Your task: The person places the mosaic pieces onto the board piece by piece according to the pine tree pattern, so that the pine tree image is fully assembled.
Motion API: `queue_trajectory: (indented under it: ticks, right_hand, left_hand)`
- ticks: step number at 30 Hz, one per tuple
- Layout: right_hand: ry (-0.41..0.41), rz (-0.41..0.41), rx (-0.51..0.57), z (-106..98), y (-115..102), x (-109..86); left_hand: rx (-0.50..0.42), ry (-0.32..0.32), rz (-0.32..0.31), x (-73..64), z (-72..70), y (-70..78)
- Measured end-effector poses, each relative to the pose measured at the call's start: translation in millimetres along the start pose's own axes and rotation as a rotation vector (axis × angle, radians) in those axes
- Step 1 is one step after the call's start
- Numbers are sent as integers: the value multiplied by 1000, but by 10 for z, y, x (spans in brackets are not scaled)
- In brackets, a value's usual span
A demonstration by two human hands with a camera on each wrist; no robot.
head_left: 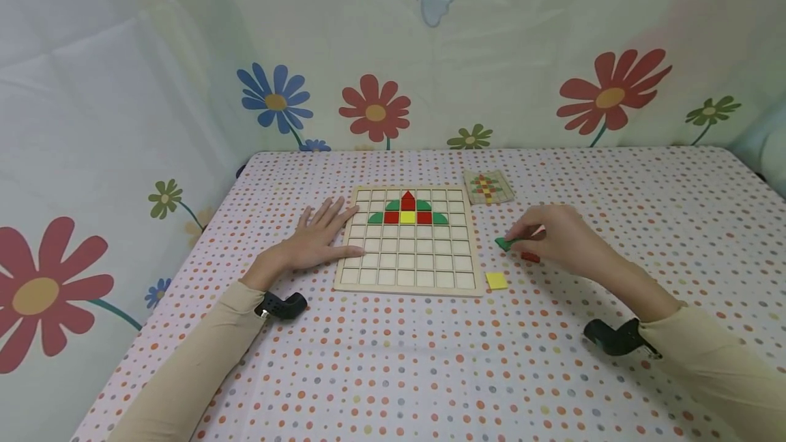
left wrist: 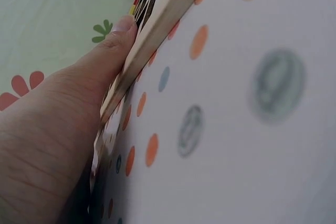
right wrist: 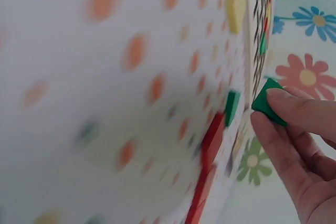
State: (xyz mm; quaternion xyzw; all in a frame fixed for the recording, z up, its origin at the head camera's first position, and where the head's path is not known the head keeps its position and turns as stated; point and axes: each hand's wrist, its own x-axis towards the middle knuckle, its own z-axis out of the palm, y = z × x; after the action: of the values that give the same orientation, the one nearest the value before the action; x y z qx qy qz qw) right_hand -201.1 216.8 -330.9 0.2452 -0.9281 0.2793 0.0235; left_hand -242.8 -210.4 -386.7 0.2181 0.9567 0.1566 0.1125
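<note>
A wooden grid board [head_left: 408,275] lies on the table with red, green and yellow tiles in its upper rows. My left hand [head_left: 316,237] rests at the board's left edge, fingers spread and straight, the thumb [left wrist: 124,24] over the rim. To the right of the board, my right hand [head_left: 555,241] pinches a green tile [right wrist: 268,100] between thumb and fingers, just above the table. Below it in the right wrist view lie another green tile [right wrist: 231,108] and red tiles [right wrist: 212,140]. A yellow tile [head_left: 497,281] sits by the board's lower right corner.
A small pattern card [head_left: 489,187] showing a coloured figure lies beyond the board's upper right corner. The table has a dotted cloth [head_left: 393,360]. A flowered curtain [head_left: 510,39] hangs behind it and along the left side.
</note>
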Motion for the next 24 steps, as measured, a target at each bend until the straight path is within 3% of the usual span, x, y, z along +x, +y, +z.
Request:
queue_trajectory:
  ticks: [8,14,24]
  right_hand:
    - [-20,-78,136,262,-356,468]
    - [-80,-134,215,482,-520,798]
    - [-138,-208,222,708,-806,1148]
  left_hand:
    - [-9,1,-2,16,-6,0]
    - [0,-3,1,24,-27,11]
    - [-9,-10,-4,19,-11,0]
